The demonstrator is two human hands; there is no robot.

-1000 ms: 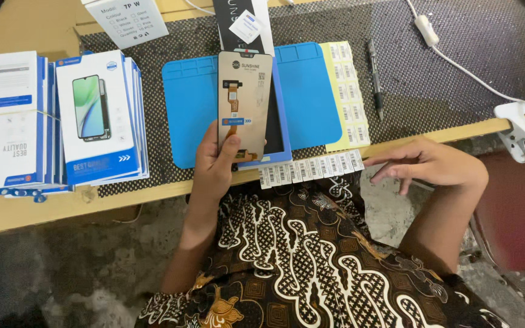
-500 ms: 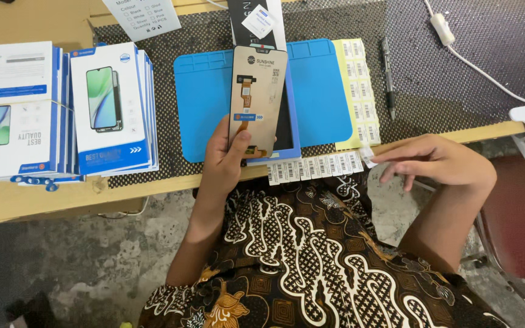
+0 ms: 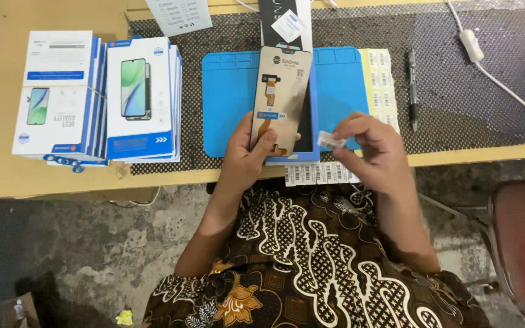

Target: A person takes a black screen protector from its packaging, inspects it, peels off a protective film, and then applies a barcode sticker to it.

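Observation:
My left hand (image 3: 247, 155) grips a flat phone screen panel (image 3: 279, 97), back side up, tan with an orange flex cable, held above the blue work mat (image 3: 226, 103). My right hand (image 3: 375, 152) pinches a small white sticker label (image 3: 330, 141) just right of the panel's lower edge. A strip of barcode labels (image 3: 320, 174) hangs at the table's front edge below both hands. A second label sheet (image 3: 381, 82) lies at the mat's right side.
Two stacks of white-and-blue phone-part boxes (image 3: 144, 100) (image 3: 56, 97) stand at the left on the wooden table (image 3: 1, 121). A black pen (image 3: 412, 91) and a white cable with inline switch (image 3: 472, 45) lie on the dark mesh mat at right. A black box (image 3: 284, 21) sits behind the panel.
My right hand has lifted from the label strip at the table edge and moved left and up, carrying a small white label toward the panel. The left hand still holds the panel.

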